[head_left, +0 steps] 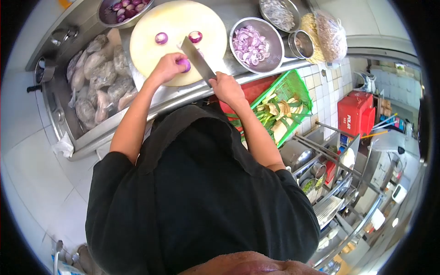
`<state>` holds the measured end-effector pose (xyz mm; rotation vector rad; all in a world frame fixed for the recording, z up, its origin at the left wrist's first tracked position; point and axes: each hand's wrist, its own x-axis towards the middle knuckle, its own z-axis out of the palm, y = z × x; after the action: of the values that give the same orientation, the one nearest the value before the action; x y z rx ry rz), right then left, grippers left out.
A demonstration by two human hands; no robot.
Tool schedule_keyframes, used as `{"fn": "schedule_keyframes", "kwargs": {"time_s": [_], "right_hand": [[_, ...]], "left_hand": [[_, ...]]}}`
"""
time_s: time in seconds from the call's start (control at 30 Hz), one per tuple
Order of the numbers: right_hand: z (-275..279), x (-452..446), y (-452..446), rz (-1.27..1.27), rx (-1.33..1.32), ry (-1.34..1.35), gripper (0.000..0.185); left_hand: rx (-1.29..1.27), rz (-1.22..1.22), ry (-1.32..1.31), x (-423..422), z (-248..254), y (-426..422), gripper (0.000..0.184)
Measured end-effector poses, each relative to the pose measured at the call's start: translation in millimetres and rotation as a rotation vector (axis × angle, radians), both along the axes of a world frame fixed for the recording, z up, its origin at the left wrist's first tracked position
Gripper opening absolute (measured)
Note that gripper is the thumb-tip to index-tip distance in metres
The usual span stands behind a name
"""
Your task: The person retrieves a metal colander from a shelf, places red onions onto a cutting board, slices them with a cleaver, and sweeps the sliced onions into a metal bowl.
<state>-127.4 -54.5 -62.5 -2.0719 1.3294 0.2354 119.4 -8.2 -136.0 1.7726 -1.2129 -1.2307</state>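
Observation:
My left hand (pixel 168 68) is closed around a purple onion (pixel 185 65) near the front edge of the round cutting board (pixel 145 50). In my right hand (pixel 226 87) is the handle of a cleaver (pixel 198 58), its broad blade slanting over the board just right of that onion. Farther back on the board lie a red onion piece (pixel 161 38) and a second onion piece (pixel 195 36). A small bit of onion shows partly behind the blade. To the right of the board stands a perforated metal bowl (pixel 277 49) with sliced onion (pixel 250 45).
A steel sink (pixel 59 98) on the left holds several plastic-wrapped bundles (pixel 103 73). Behind the board is a colander (pixel 106 17) of peeled onions. Below the counter's right side sits a green basket (pixel 300 87) of vegetable scraps; metal racks (pixel 321 142) stand beyond it.

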Motion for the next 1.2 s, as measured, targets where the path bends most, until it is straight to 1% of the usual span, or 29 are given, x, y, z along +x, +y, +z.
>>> {"fn": "schedule_keyframes", "kwargs": {"time_s": [0.03,0.07,0.13,0.17,0.27,0.37,0.47,0.5,0.57,0.6,0.7,0.8,0.9,1.0,1.03,1.13,1.2], "right_hand": [[4.6,0.9,1.6,0.006,-0.004,-0.001,0.034],[7.3,1.3,3.0,0.009,-0.01,-0.001,0.034],[8.2,1.2,10.4,0.06,-0.061,-0.003,0.032],[9.9,0.3,14.8,0.07,-0.083,-0.004,0.031],[7.8,5.4,24.3,0.088,-0.111,0.019,0.028],[11.5,7.8,28.9,0.11,-0.128,0.046,0.026],[21.5,7.5,33.6,0.119,-0.167,0.036,0.026],[23.3,7.2,35.0,0.118,-0.184,0.029,0.025],[3.8,9.9,33.8,0.142,-0.179,0.034,0.025],[3.3,13.3,33.0,0.154,-0.18,0.036,0.025],[16.1,10.6,32.9,0.146,-0.222,0.007,0.023],[15.8,13.6,39.2,0.117,-0.216,0.013,0.023],[5.8,17.6,33.3,0.163,-0.244,0.04,0.022],[17.9,14.8,36.6,0.138,-0.248,-0.018,0.023],[16.6,16.3,38.3,0.115,-0.222,-0.01,0.025],[1.5,18.9,35.3,0.177,-0.236,0.07,0.025],[11.6,15.0,36.7,0.167,-0.23,0.048,0.025]], "left_hand": [[-0.064,-0.032,-0.125,1.4,-20.6,12.1,0.048],[-0.213,0.018,-0.268,1.3,-27.0,21.7,0.048],[-0.511,0.1,-0.549,-9.7,-21.2,38.8,0.047],[-0.48,0.159,-0.461,-14.3,-18.7,43.0,0.042],[-0.599,0.039,-0.351,-16.0,-10.2,47.8,0.031],[-0.658,-0.066,-0.385,-14.6,-10.9,40.8,0.025],[-0.649,-0.159,-0.403,-6.6,-11.0,33.7,0.025],[-0.661,-0.148,-0.405,-6.7,-10.0,33.4,0.025],[-0.688,-0.132,-0.405,-9.1,-8.1,33.4,0.025],[-0.67,-0.134,-0.402,-10.2,-10.0,34.0,0.025],[-0.644,-0.117,-0.401,-9.6,-16.0,36.9,0.025],[-0.665,-0.091,-0.401,-10.4,-20.8,35.7,0.024],[-0.669,-0.084,-0.398,-10.5,-22.8,34.8,0.024],[-0.703,-0.05,-0.368,-11.0,-25.0,36.9,0.023],[-0.717,-0.029,-0.374,-12.9,-22.8,37.3,0.023],[-0.705,-0.017,-0.375,-16.5,-23.1,38.1,0.023],[-0.693,-0.015,-0.379,-13.6,-24.4,40.6,0.023]]}}
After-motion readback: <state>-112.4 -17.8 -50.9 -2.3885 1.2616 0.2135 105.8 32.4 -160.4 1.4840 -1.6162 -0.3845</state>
